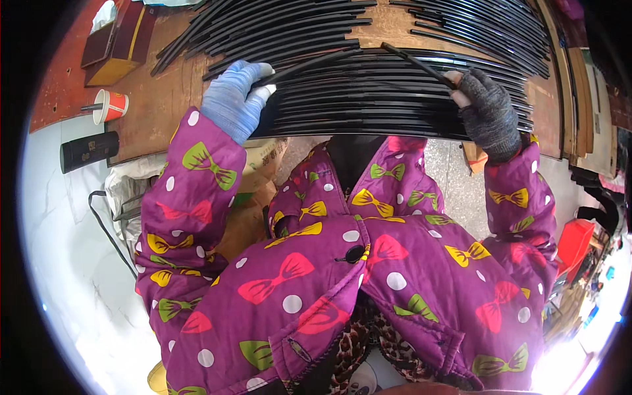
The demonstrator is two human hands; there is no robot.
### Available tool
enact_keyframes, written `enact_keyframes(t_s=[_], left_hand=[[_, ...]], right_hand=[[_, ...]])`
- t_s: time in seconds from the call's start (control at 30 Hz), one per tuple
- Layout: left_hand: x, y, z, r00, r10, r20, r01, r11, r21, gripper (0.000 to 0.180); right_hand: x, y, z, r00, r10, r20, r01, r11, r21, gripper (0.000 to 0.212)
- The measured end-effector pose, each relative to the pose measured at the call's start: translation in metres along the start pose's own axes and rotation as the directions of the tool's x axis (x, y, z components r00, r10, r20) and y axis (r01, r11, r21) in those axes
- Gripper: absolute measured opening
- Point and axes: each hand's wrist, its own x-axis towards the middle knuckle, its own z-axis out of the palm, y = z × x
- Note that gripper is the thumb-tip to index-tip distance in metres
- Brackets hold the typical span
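My left hand (229, 99), in a light blue glove with bare fingertips, pinches the near end of a slim black rod (309, 64). The rod slants up and to the right above many others like it. In a dark grey glove with thumb and fingertip bare, my right hand (488, 112) grips a thin dark brush-like stick (418, 64). Its brownish, slightly wider tip points up and left, close to the far end of the held rod; whether they touch I cannot tell. Beneath both hands lies a row of glossy black rods (368, 99), side by side along the table's near edge.
More black rods lie in a left pile (283, 26) and a right pile (480, 26) farther back on the brown wooden table (164, 85). At the left stand a dark red box (118, 43), a red-and-white paper cup (110, 106) and a black cylindrical case (89, 151).
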Motion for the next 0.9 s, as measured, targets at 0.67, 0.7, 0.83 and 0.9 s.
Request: enact_keyframes(t_s=[0.67,0.7,0.83,0.9], left_hand=[[-0.006,0.008,0.003,0.996,-0.019,0.090,0.037,0.978,-0.206,0.018],[-0.006,0.007,0.005,0.993,-0.045,0.111,0.072,0.964,-0.255,0.018],[-0.005,0.010,0.003,0.975,-0.086,0.207,0.150,0.934,-0.323,0.017],[-0.006,0.013,0.005,0.983,-0.043,0.181,0.097,0.948,-0.303,0.017]], right_hand=[[-0.008,0.003,0.009,0.995,-0.095,-0.011,0.095,0.995,-0.030,0.023],[-0.009,0.003,0.009,0.996,-0.091,-0.008,0.091,0.995,-0.031,0.023],[-0.014,-0.003,0.007,0.998,-0.064,-0.007,0.065,0.997,0.033,0.025],[-0.010,-0.009,0.008,0.994,-0.098,-0.051,0.100,0.994,0.034,0.024]])
